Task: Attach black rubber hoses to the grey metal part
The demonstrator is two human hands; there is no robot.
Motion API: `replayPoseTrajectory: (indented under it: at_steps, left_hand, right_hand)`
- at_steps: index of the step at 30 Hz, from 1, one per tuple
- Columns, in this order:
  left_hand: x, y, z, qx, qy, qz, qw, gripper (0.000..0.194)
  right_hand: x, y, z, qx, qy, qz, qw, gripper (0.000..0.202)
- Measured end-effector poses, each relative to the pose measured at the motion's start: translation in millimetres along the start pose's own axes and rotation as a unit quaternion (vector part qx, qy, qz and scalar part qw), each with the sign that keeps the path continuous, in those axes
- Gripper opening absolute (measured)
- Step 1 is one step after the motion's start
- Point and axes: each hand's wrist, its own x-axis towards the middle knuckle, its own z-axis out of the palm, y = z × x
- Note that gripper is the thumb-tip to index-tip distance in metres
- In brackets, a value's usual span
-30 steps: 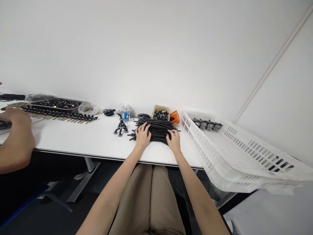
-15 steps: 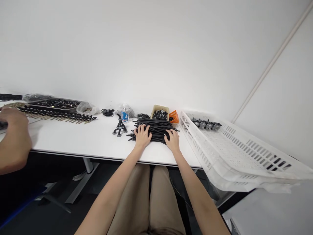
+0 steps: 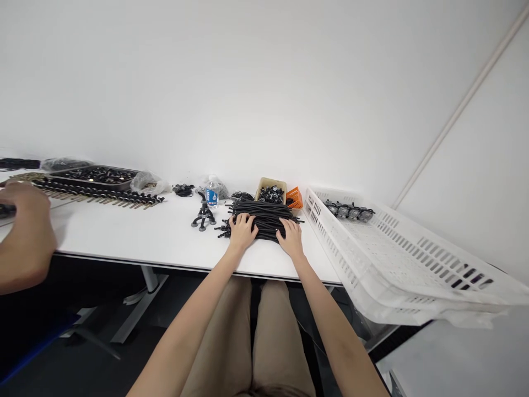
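Observation:
A thick pile of black rods [image 3: 266, 216] lies sideways on the white table [image 3: 165, 237]. On its left part rests my left hand [image 3: 243, 231], fingers spread over the rods. My right hand [image 3: 291, 238] lies on the right part of the pile, its fingers apart too. Neither hand is wrapped round a rod. Left of the pile stands a small black branched stand with grey feet [image 3: 203, 214]. Behind the pile are a beige box of small black parts [image 3: 271, 190] and an orange basket [image 3: 295, 197].
White perforated crates [image 3: 372, 259] stand at the right with clear-and-black parts [image 3: 349, 210] inside. A water bottle [image 3: 212, 193] is behind the stand. Farther left are a metal tray of dark parts [image 3: 97, 176], a row of black-and-tan pieces [image 3: 99, 196] and another person's arm [image 3: 27, 237].
Both my hands stay on the pile; the left fingers have shifted down very slightly. The camera view has moved a little.

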Motion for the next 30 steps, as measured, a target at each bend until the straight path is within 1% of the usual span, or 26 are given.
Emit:
replayPoseTrajectory:
  at_steps: [4,9,12,14,16,20,26,28,30]
  left_hand:
    - [-0.3,0.7,-1.1,0.016,0.0,-0.009,1.0,0.032]
    - [-0.5,0.3,-3.0,0.038,-0.003,-0.024,0.999,0.031]
    - [-0.2,-0.2,-3.4,0.046,-0.003,-0.035,0.998,0.033]
    - [-0.1,-0.1,-3.2,0.05,-0.001,-0.043,0.998,0.033]
    - [-0.1,0.5,-2.9,0.054,0.001,-0.051,0.997,0.033]
    - [0.1,1.9,-3.4,0.047,0.005,-0.056,0.997,0.031]
    - [0.3,2.1,-3.3,0.013,0.012,-0.05,0.999,0.026]
    - [0.3,2.1,-1.5,-0.001,0.01,-0.038,0.999,0.03]
    - [0.5,2.8,0.9,-0.012,0.005,-0.019,1.0,0.038]
  right_hand:
    - [-0.9,1.9,1.5,0.0,-0.005,-0.004,1.0,0.033]
    - [-1.0,0.8,-0.9,-0.005,0.004,-0.011,1.0,0.029]
    - [-0.7,-2.5,-3.6,-0.009,0.008,-0.025,1.0,0.03]
    - [-0.7,-5.1,-5.0,-0.011,0.002,-0.042,0.999,0.031]
    - [-0.8,-7.1,-5.6,-0.017,-0.01,-0.057,0.998,0.028]
    - [-1.1,-7.0,-4.4,-0.041,-0.027,-0.058,0.997,0.018]
    - [-0.2,-2.0,-2.0,-0.063,-0.043,-0.046,0.996,0.022]
    - [0.1,-2.5,-2.1,-0.066,-0.04,-0.043,0.996,0.024]
    - [0.5,-4.7,-2.2,-0.069,-0.032,-0.04,0.996,0.031]
